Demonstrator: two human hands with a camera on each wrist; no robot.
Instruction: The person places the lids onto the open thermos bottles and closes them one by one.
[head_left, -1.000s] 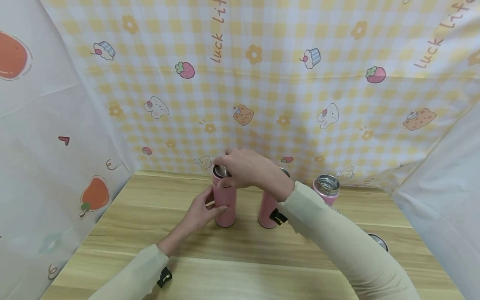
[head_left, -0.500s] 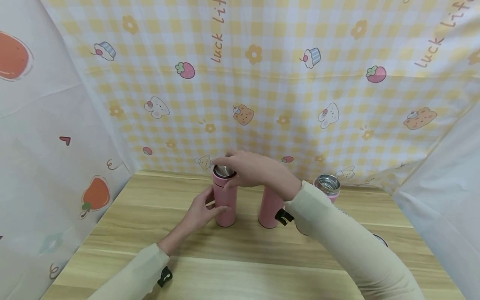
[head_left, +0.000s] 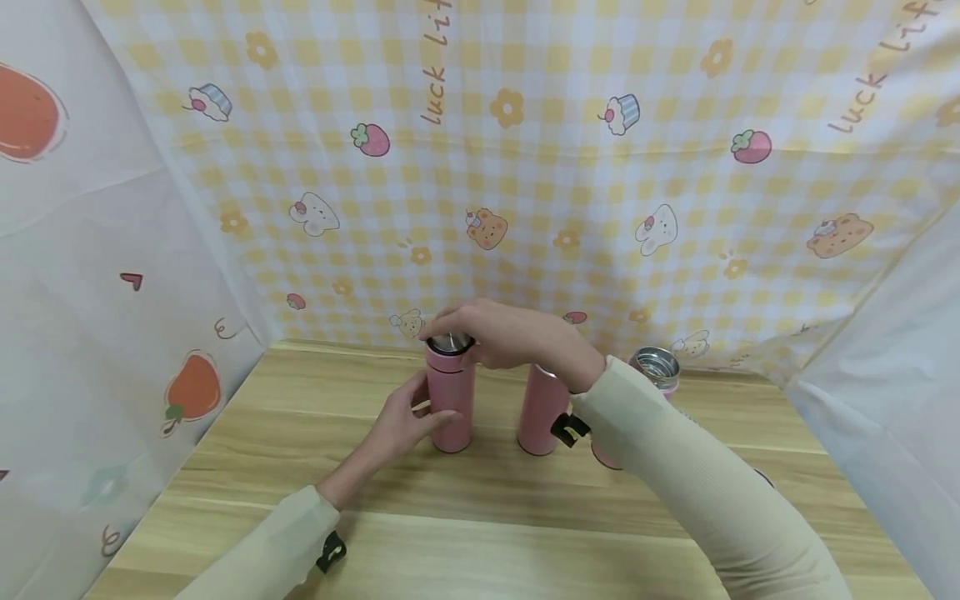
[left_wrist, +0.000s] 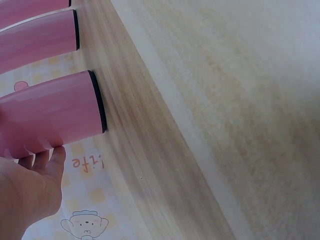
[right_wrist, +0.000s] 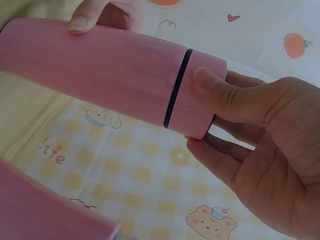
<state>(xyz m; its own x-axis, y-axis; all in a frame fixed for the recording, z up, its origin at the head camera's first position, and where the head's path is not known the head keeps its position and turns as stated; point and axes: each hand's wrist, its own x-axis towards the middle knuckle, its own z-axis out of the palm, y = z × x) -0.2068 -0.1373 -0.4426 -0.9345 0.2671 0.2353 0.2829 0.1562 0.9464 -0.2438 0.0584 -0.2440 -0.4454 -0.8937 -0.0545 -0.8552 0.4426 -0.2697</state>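
Note:
Upright on the table stands the leftmost pink thermos bottle (head_left: 451, 412). My left hand (head_left: 402, 422) holds its body from the left, thumb across the front, as the left wrist view also partly shows. My right hand (head_left: 506, 332) grips the pink lid (right_wrist: 202, 100) with thumb and fingers around its edge. The lid sits on the bottle, with a dark ring at the seam and a silver top. A second pink bottle (head_left: 542, 412) stands just right, its top mostly hidden by my right wrist.
A third pink bottle shows its bare steel mouth (head_left: 656, 364) behind my right sleeve (head_left: 667, 450). At the far right, the edge of a round object (head_left: 764, 477) peeks past the sleeve. A checked cloth (head_left: 510, 167) hangs behind the wooden table (head_left: 480, 550).
My right hand has shifted and turned slightly on the lid, its wrist moving a little right. The left hand and the bottle have stayed in place.

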